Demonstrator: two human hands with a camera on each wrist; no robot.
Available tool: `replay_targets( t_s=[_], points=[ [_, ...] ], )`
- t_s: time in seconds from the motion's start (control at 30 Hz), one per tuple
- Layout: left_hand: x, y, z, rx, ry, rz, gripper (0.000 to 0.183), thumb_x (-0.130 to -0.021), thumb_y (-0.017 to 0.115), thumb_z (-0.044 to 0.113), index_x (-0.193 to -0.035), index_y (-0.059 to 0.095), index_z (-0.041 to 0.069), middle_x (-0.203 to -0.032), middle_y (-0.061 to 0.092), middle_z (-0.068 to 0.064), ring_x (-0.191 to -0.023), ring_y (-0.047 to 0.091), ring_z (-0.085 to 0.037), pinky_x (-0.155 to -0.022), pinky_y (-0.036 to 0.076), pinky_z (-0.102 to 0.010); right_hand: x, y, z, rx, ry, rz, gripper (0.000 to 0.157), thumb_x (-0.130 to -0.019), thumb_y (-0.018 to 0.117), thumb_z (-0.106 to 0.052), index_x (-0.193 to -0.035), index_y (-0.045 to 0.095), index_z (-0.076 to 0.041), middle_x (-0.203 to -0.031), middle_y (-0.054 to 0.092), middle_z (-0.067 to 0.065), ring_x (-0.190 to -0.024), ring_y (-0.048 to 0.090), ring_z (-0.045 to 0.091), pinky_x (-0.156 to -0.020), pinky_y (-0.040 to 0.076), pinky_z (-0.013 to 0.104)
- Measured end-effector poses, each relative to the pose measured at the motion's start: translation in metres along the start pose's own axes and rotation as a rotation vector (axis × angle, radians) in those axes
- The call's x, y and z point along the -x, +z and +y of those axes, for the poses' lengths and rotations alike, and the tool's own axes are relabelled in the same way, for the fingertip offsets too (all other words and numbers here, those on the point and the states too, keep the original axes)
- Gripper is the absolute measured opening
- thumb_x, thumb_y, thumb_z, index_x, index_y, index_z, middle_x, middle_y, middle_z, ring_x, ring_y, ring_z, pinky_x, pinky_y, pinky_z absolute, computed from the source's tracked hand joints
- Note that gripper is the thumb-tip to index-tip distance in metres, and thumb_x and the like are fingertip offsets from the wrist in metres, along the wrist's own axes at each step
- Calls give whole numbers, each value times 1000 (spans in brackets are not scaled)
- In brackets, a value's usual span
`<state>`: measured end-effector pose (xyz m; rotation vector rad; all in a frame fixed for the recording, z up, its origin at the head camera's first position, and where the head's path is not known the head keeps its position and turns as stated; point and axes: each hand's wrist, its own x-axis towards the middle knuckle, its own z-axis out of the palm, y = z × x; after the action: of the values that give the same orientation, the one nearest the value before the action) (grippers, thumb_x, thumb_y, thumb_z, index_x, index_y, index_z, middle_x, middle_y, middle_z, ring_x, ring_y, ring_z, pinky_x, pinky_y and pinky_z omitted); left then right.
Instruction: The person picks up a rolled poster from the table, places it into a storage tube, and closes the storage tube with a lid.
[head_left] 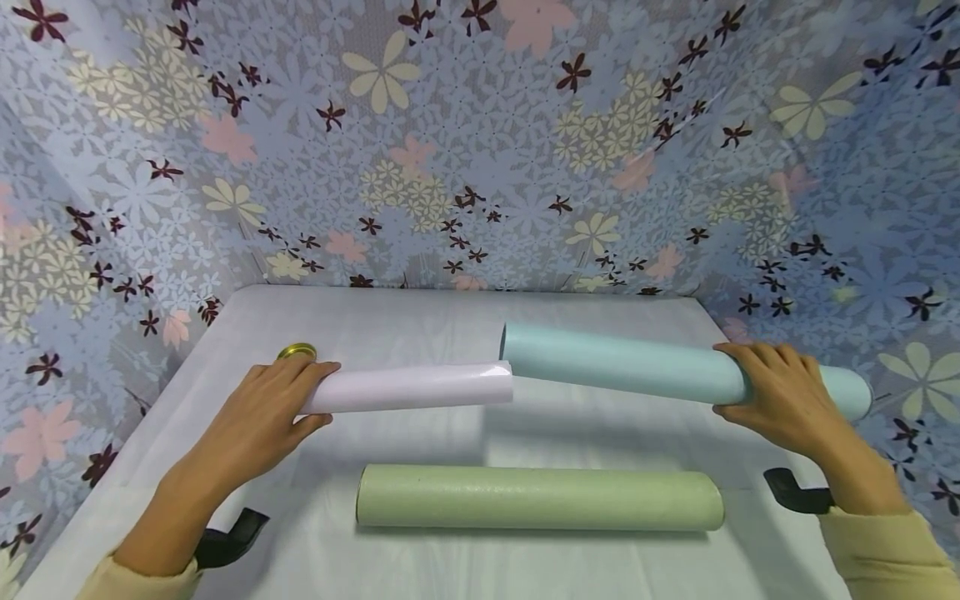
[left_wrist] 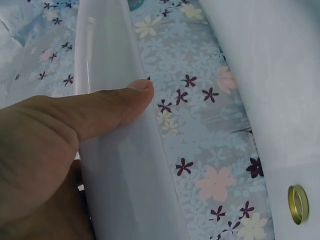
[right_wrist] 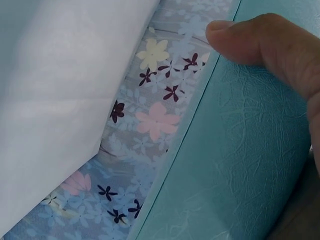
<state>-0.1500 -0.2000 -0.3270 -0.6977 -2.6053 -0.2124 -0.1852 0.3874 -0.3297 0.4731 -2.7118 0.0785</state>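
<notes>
Through the head camera I have the left hand (head_left: 276,406) curled round the end of a smooth, glossy, pale lilac roll (head_left: 420,387) and the right hand (head_left: 786,392) gripping a thicker light-blue roll (head_left: 622,364), thumb on one side and fingers over the other; its skin is finely creased like leather in the right wrist view. Both tubes are held above the white tabletop (head_left: 450,321), their inner ends overlapping from my angle, though I can't tell whether they touch. Nearer me lies a pale green cylinder (head_left: 540,498), with a shiny gold-coloured ring (head_left: 298,347) just beyond the left hand.
</notes>
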Motion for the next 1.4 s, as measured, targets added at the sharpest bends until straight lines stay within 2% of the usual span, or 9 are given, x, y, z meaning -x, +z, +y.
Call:
replay_targets(
  t_s=[0.2,0.43,1.07,1.4],
  points=[
    [4,-2,-3,-7,-12,4,61,-67,84,20,-121,56,8,-114,62,-11,-104,57,-27,-80,44,-46,8,-1,5,-6,-3,12,92,-58,87,-20,-137,43,-13,-117,52,24,-103,40,46,-82,26,60],
    [6,-3,-4,-12,-38,-25,63,-68,83,22,-123,55,8,-113,63,-13,-102,58,-31,-80,44,-48,15,-2,7,-4,-13,20,90,-55,88,-20,-135,45,-14,-113,53,22,-100,41,45,-81,26,60],
    [5,-1,-4,-22,-14,11,63,-65,85,20,-121,57,8,-110,64,-13,-98,59,-29,-77,45,-47,25,-2,1,-4,-58,38,96,-51,90,-20,-136,45,-16,-116,54,19,-99,44,41,-79,29,55],
    [2,1,1,-17,-21,-31,61,-69,83,21,-122,58,9,-110,62,-11,-103,57,-27,-80,45,-48,24,-4,-3,-19,-76,40,94,-51,90,-19,-134,47,-15,-117,54,20,-103,44,45,-81,29,58]
  ],
)
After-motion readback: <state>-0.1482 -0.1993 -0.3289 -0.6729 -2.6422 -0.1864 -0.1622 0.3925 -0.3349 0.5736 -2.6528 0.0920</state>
